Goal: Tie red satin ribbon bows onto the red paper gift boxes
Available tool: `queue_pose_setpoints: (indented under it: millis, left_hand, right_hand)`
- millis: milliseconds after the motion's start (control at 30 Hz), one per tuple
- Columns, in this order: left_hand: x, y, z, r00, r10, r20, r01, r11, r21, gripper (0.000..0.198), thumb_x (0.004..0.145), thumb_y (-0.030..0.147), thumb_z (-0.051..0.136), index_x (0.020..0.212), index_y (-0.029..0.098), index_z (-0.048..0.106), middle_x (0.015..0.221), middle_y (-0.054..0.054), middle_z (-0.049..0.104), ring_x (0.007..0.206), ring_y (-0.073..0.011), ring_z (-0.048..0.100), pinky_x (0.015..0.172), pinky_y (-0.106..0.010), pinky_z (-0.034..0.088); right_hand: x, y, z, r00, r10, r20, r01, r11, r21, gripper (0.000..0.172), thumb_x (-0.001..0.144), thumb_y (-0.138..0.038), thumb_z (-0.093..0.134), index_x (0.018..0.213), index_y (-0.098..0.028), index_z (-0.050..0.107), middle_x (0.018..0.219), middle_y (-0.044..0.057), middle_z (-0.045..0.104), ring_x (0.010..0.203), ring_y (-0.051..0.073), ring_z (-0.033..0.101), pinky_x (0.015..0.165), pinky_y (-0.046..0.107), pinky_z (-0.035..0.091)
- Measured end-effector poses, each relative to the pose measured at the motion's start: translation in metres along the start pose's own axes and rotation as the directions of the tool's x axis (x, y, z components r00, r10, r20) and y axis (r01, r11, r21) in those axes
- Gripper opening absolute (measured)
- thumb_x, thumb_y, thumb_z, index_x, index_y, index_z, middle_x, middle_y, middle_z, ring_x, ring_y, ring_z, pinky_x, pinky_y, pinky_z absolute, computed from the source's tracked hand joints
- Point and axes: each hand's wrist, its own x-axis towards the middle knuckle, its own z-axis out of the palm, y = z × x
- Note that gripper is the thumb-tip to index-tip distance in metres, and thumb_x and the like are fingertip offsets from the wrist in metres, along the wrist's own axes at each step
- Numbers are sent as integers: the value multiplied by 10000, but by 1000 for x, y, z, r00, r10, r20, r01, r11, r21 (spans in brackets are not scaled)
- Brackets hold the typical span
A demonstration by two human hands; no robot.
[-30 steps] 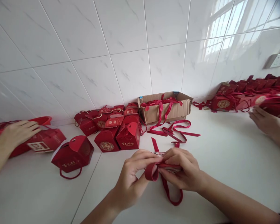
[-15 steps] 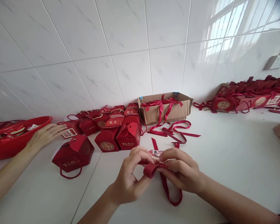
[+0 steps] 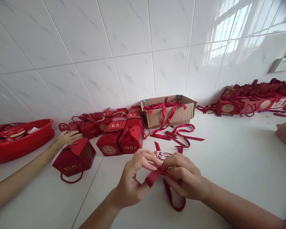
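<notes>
Pinched a flat, looped dark-red fabric ribbon in the curled left hand; gripped it also in the bent right hand, knuckles upward. Held both angled inward over the smooth white tabletop, before the open brown cardboard box.

**Left hand + right hand on red ribbon, near centre**

Fingers pinched close together, ribbon end folded toward left. Printed piece just beyond, partly hidden by fingers. Far centre of bench: open carton, loose ribbons over its near side. Left: clustered red boxes, single box nearer, red basin at edge. Co-worker's hand just beyond single box. Far right: box row.
</notes>
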Motion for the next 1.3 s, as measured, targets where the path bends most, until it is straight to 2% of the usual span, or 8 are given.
queue_pose_setpoints:
  millis: [200, 367, 633, 867, 1033, 1167, 1200, 1300]
  left_hand:
    - [-6, 1, 3, 979, -202, -25, 196, 967, -164, 232, 812, 60, 554, 965, 220, 481, 897, -28, 591, 865, -150, 572, 787, -305, 488]
    - [-8, 3, 5, 953, -302, -7, 294, 931, -217, 299, 838, 78, 544, 1063, 230, 419, 916, -14, 600, 880, -135, 585, 797, -278, 481]
    - [-7, 3, 7, 953, -300, -37, 288, 939, -186, 207, 862, 129, 519, 1036, 204, 434, 882, -36, 609, 857, -148, 599, 752, -267, 492]
    - [-7, 3, 5, 956, -290, -41, 283, 950, -132, 170, 885, 133, 501, 1024, 217, 454, 856, -19, 608, 822, -119, 598, 758, -231, 506]
    - [-10, -1, 5, 965, -256, -59, 251, 965, -79, 153, 891, 127, 487, 1006, 227, 463, 864, -19, 595, 858, -127, 602, 787, -246, 513]
    - [-9, -14, 8, 968, -193, -162, 196, 981, 1, 248, 872, 101, 508, 1059, 242, 427, 924, -26, 604, 906, -140, 604, 843, -292, 495]
    - [-9, -19, 9, 966, -157, -203, 170, 984, 44, 316, 859, 95, 525, 1113, 243, 408, 988, -45, 599, 962, -156, 594, 879, -322, 482]
    - [-9, -42, 11, 952, -64, -299, 129, 970, 206, 599, 818, 111, 583, 1315, 241, 273, 1251, -125, 483, 1175, -222, 487, 988, -422, 409]
  right_hand:
    - [0, 0, 1, 1000, 8, -30, -8, 1000, -28, 189, 782, -36, 538, 847, -204, 480, 770, 54, 622, 665, 162, 590, 576, 309, 495]
    - [0, 0, 1, 1000, 7, -22, -7, 1000, -10, 229, 768, -5, 543, 904, -184, 499, 934, 120, 631, 865, 207, 621, 670, 349, 545]
    - [1, 3, 2, 1000, 1, -10, -1, 1000, -1, 211, 790, -39, 531, 932, -193, 506, 845, 85, 656, 798, 194, 634, 655, 344, 545]
    - [1, 0, 4, 999, 30, -21, -30, 1000, -6, 198, 786, -37, 512, 885, -205, 473, 810, 74, 649, 738, 177, 622, 634, 333, 523]
    - [-2, 0, 11, 985, 168, -43, -163, 982, 95, 156, 807, -80, 538, 832, -208, 453, 824, 67, 646, 726, 159, 605, 638, 308, 519]
    - [-3, 14, 10, 953, 303, 17, -301, 937, 179, 136, 832, -208, 609, 839, -214, 473, 825, 42, 654, 727, 148, 623, 633, 274, 524]
    - [-3, 20, 7, 938, 343, 54, -347, 921, 177, 190, 810, -272, 654, 871, -211, 485, 844, 45, 654, 743, 154, 629, 634, 273, 528]
    - [-3, 42, -9, 868, 467, 169, -483, 873, 68, 524, 668, -433, 768, 1046, -186, 503, 1004, 97, 637, 894, 212, 626, 723, 333, 539]
